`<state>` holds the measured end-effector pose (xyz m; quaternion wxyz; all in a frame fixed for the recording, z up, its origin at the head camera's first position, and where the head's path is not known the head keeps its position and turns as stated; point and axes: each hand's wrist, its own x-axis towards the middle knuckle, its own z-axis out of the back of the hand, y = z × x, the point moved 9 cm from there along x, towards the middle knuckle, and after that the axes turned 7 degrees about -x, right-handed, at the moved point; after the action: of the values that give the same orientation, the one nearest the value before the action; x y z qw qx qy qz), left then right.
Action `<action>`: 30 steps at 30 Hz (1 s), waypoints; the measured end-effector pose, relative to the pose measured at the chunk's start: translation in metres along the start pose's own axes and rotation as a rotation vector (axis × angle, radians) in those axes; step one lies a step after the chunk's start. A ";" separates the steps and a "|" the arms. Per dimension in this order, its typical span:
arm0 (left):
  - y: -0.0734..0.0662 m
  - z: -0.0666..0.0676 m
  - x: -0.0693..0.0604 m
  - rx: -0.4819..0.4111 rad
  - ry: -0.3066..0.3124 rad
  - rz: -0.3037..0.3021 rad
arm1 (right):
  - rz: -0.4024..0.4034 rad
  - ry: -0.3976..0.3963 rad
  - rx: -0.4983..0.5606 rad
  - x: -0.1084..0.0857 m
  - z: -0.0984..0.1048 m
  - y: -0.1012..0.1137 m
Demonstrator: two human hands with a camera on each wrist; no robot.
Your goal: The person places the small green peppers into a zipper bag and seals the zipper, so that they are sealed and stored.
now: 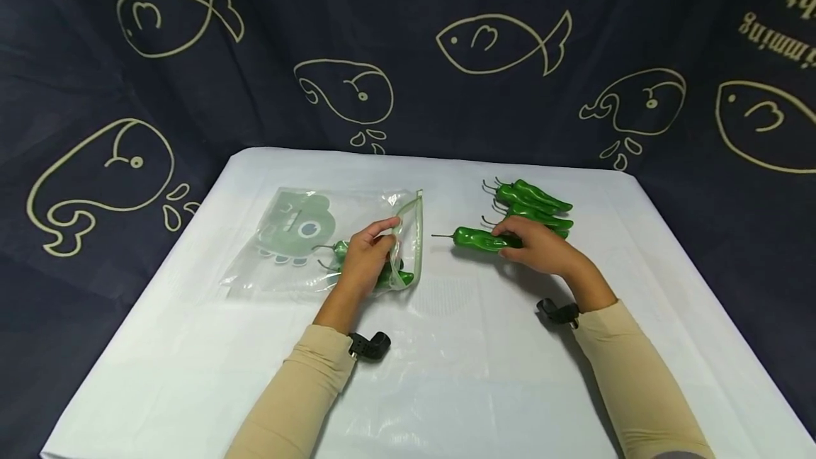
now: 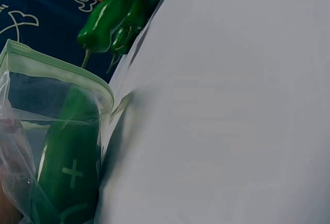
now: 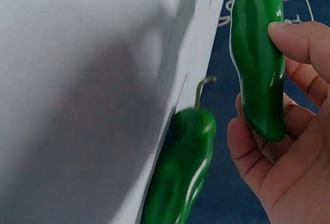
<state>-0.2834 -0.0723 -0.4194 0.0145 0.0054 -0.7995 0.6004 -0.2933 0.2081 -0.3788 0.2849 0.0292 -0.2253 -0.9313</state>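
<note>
Dark blue cloth (image 1: 408, 105) printed with pale fish and whale outlines hangs behind and around a table (image 1: 459, 381) covered in white. Two tan sleeves (image 1: 299, 388) reach in from the near edge. On the left side of the table lies a clear zip bag (image 1: 344, 214) with a green cartoon animal on it, its mouth facing right. The left hand (image 1: 365, 261) pinches the bag near that mouth. The right hand (image 1: 535, 243) holds one green pepper (image 1: 474, 239), thumb on one side and fingers on the other, its stem pointing left toward the bag. Just beyond that hand lies a pile of green peppers (image 1: 523, 197), stems to the left. More peppers (image 1: 341, 251) lie inside the bag, partly hidden by the left hand. Small black devices (image 1: 370, 346) sit at both wrists.
</note>
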 end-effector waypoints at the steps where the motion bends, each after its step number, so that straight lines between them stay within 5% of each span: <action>1: 0.000 0.000 0.000 -0.002 0.000 -0.002 | 0.004 0.003 0.003 0.002 -0.001 0.002; 17: 0.000 0.000 0.002 -0.004 0.008 -0.005 | 0.144 0.016 -0.021 0.026 -0.015 0.034; 30: -0.001 0.000 0.001 -0.007 -0.006 -0.004 | 0.158 0.037 -0.037 0.039 -0.026 0.047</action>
<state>-0.2845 -0.0728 -0.4182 0.0134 0.0085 -0.8017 0.5975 -0.2971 0.1420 -0.3784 0.3622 0.0234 -0.2041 -0.9092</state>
